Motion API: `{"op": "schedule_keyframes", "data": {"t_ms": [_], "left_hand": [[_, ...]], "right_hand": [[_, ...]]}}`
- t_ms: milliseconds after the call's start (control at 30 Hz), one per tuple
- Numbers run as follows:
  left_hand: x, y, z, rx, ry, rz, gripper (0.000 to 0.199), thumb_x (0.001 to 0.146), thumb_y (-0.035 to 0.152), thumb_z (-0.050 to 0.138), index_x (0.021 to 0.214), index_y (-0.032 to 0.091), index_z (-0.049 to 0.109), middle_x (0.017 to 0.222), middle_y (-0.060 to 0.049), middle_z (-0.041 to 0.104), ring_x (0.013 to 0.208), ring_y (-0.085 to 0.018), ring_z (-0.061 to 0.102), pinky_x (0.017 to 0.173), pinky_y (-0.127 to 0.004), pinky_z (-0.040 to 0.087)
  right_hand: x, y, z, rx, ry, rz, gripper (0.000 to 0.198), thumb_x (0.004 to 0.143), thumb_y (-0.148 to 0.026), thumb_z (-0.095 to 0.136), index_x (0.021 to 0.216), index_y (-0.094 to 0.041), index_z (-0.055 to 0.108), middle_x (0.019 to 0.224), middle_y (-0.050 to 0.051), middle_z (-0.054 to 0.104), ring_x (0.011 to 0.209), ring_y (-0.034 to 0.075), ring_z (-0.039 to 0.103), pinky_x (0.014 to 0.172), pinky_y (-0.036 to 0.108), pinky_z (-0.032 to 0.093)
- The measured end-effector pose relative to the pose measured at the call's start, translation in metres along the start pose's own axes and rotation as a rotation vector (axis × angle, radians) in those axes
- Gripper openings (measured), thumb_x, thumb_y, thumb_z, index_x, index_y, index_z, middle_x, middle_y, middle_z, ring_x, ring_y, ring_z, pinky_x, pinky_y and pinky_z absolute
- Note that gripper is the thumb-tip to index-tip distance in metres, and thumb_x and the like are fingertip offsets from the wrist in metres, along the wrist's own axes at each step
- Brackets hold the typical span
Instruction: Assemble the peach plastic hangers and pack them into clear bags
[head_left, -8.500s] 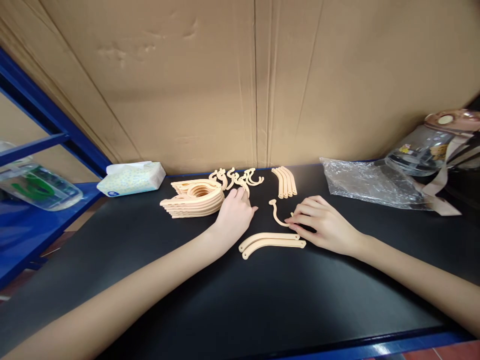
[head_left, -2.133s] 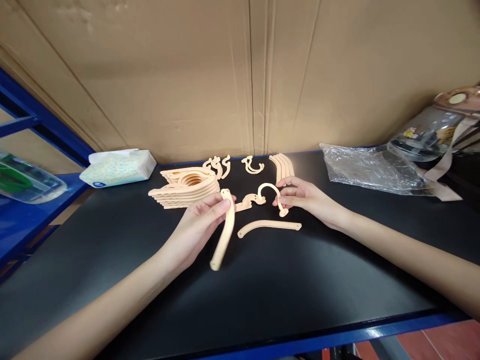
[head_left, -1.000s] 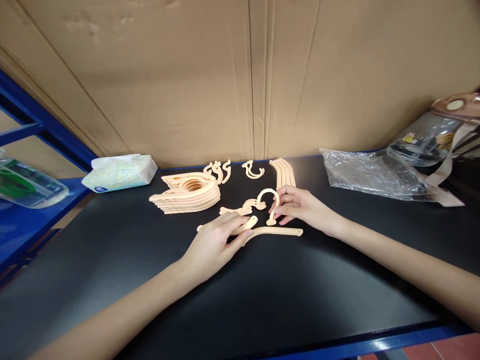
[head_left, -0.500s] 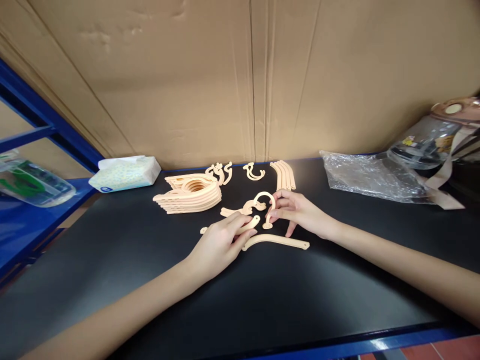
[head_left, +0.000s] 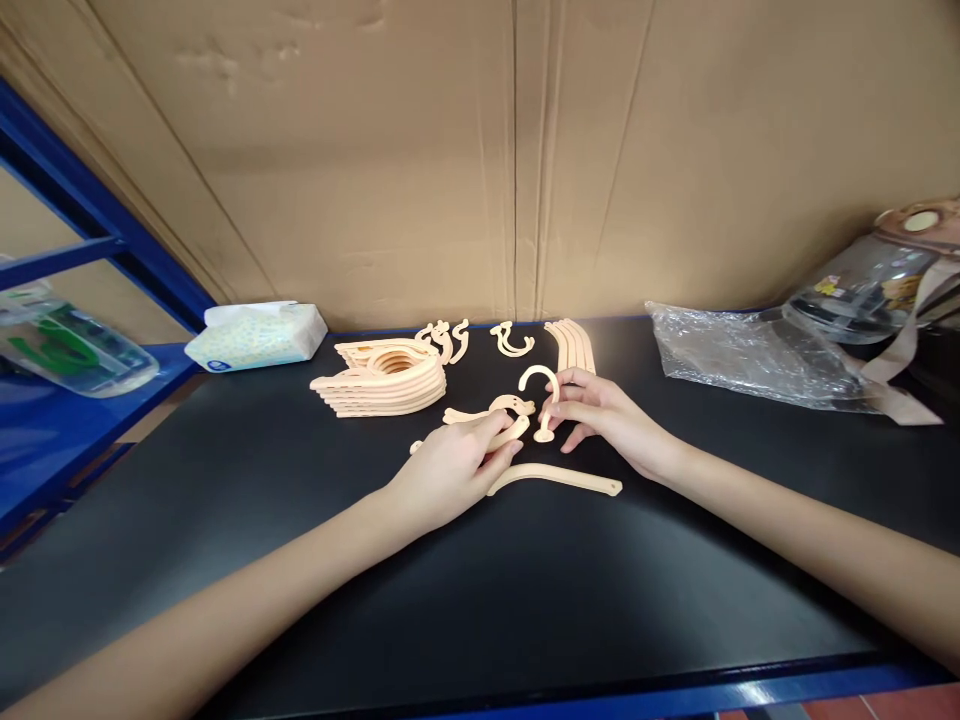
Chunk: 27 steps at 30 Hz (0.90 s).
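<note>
Between the thumb and fingers of my left hand (head_left: 450,465) is a cream hanger arm (head_left: 513,433), its end pointing right. My right hand (head_left: 600,412) pinches a cream hanger hook (head_left: 553,395), which stands upright with its curve at the top and its flat foot down. The hook's foot is close to the end of the hanger arm, with a small gap between them. Just behind my left hand lies another curved hanger piece (head_left: 511,402), partly covered. A loose hanger arm (head_left: 559,476) rests on the black table in front of both hands.
Stacked hanger parts (head_left: 379,385) stand left of centre. Several hooks (head_left: 448,340), a pair of hooks (head_left: 513,340) and several hanger arms (head_left: 570,347) lie at the back. Also around are a tissue pack (head_left: 259,338), a clear plastic bag (head_left: 750,350) and a clear bottle (head_left: 855,285).
My right hand has turned the hook so that its curve opens left. The hanger arm in my left hand has tilted and come nearer the hook's foot. The view has shifted slightly.
</note>
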<state>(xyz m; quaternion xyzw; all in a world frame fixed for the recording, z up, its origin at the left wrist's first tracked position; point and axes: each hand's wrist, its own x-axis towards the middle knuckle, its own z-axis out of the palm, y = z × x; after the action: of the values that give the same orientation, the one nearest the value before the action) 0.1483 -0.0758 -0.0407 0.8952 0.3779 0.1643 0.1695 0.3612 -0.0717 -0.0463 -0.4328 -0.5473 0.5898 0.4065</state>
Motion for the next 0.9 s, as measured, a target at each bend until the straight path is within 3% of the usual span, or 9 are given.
{"op": "schedule_keyframes", "data": {"t_ms": [233,633,900], "left_hand": [[-0.009,-0.0005,0.0015,0.031,0.014,0.048,0.012,0.095,0.026,0.039,0.091,0.02,0.048,0.077,0.001,0.056,0.058,-0.012,0.049,0.058,-0.024,0.033],[-0.0089,-0.0052,0.0038,-0.033,0.069,0.101,0.016,0.098,0.03,0.04,0.104,0.021,0.052,0.089,-0.002,0.063,0.071,-0.015,0.059,0.064,-0.025,0.041],[-0.0097,-0.0085,0.0067,0.031,0.122,0.219,0.02,0.099,0.025,0.039,0.11,0.018,0.053,0.094,-0.004,0.061,0.082,-0.016,0.059,0.071,-0.024,0.044]], "right_hand": [[-0.0005,0.0052,-0.0016,0.073,0.027,-0.071,0.029,0.078,-0.03,0.068,0.103,-0.022,0.055,0.081,-0.001,0.061,0.076,0.013,0.062,0.067,0.028,0.056],[0.0026,0.0048,-0.0067,0.118,-0.01,-0.011,0.038,0.076,-0.031,0.072,0.111,-0.024,0.057,0.093,0.002,0.067,0.08,0.014,0.067,0.072,0.027,0.058],[0.0023,0.0034,-0.0066,0.106,-0.042,0.024,0.036,0.077,-0.027,0.071,0.11,-0.022,0.056,0.087,0.0,0.067,0.079,0.013,0.067,0.073,0.027,0.057]]}}
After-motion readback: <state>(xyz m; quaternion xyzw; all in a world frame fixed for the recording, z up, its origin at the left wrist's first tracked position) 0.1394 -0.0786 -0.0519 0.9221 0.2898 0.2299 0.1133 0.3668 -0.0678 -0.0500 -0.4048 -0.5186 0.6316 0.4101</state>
